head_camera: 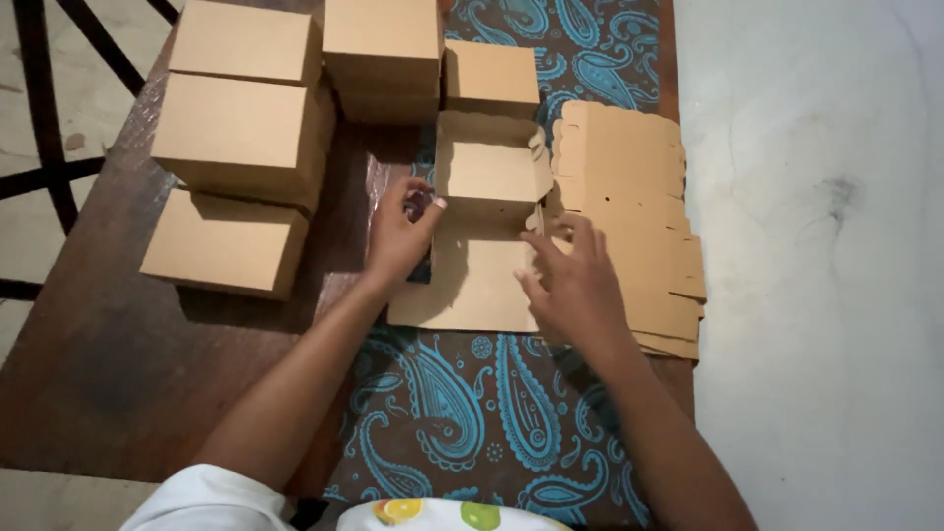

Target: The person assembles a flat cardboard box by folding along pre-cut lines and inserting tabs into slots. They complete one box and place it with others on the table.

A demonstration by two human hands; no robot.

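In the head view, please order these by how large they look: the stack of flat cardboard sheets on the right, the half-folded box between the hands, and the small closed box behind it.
1. Stack of flat cardboard sheets, largest.
2. Half-folded box, with its flat panel counted; close to the stack, so this ranking is unsure.
3. Small closed box, smallest, though it lies farther from the camera.

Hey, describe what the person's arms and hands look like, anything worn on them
Both forearms are bare from the elbow down, with no sleeves reaching them. The left hand and right hand wear no gloves, and no rings, watch or bracelet show. At the bottom edge, a white garment with a fruit print is visible.
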